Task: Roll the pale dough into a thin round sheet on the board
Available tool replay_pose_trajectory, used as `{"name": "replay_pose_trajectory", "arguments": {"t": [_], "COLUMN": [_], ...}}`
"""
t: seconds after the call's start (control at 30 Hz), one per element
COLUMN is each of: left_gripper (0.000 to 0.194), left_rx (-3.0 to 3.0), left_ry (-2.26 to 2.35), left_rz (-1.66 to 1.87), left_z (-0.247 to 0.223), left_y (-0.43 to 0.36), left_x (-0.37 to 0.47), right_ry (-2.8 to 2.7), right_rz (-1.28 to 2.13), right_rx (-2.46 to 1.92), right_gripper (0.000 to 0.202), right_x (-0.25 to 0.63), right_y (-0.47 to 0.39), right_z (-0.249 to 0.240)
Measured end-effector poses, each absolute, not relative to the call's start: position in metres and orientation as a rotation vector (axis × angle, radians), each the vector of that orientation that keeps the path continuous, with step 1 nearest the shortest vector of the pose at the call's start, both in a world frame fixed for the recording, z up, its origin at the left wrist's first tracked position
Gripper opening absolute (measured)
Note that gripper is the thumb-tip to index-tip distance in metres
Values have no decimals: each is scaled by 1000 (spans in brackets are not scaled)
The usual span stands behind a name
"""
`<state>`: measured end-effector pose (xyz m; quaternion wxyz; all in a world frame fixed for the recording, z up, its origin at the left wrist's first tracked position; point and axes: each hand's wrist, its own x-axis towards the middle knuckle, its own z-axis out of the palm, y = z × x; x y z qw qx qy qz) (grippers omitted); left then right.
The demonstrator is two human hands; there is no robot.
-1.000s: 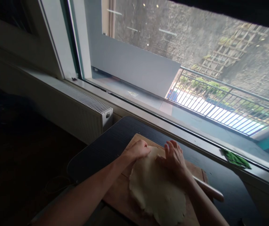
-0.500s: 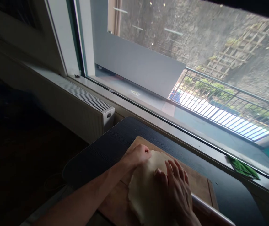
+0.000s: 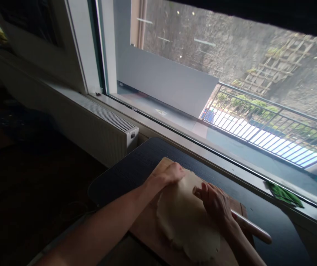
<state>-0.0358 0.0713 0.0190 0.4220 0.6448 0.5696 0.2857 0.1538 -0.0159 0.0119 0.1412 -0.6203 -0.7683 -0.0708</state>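
1 head-worn view looks forward and down, close over the wooden board (image 3: 147, 231); window (image 3: 230, 74) beyond.

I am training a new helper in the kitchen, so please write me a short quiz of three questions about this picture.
1. True or false: the sheet of dough lies on a wooden board.
2. Where is the rolling pin?
A. on the windowsill
B. on the board, at the right side of the dough, partly under the right hand
C. on the radiator
3. Fill in: the left hand rests at the far ______ of the dough.

Key
1. True.
2. B.
3. Edge; the fingers are curled there, near the far left corner of the board.
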Motion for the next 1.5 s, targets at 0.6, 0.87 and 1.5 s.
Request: {"name": "replay_pose_trajectory", "arguments": {"t": [0.6,0.87,1.5], "left_gripper": [23,25,25], "left_rx": [1600,1613,1601], "left_ry": [1287,1276,1276], "left_rz": [679,693,704], "left_z": [1,-3,6], "left_y": [54,55,52], "left_x": [-63,-64,-62], "right_ry": [-2209,-2131,-2010], "right_rz": [-323,-213,-156], "right_rx": [-1643,-1824,-2146], "right_gripper": [32,34,49], "right_x": [142,134,145], "right_y": [0,22,75], "right_z": [4,16,16]}}
